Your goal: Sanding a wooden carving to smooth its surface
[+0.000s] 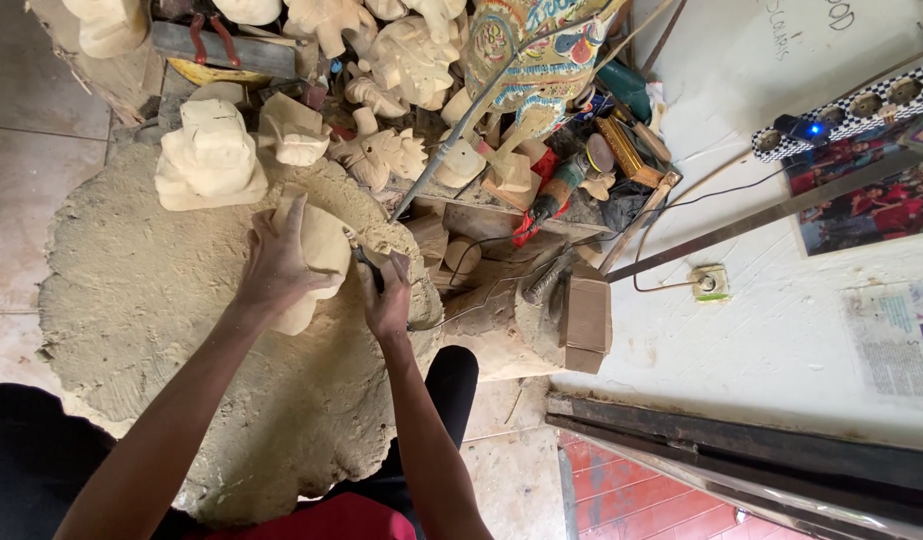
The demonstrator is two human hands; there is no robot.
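A pale unfinished wooden carving [322, 255] lies on a big rough wood stump [132, 300] covered in sawdust. My left hand [277, 262] is spread over the carving and presses it down. My right hand [387, 295] grips a small dark-handled carving tool [368, 268] whose tip meets the carving's right edge. Both forearms reach up from the bottom of the view.
A blocky carved figure [210, 155] stands just beyond the carving, with several more pale carvings [402, 60] piled behind. A painted wooden piece [537, 55], hand tools [552, 195], a wood block [585, 325] and cables lie to the right, by a white wall with a power strip [852, 110].
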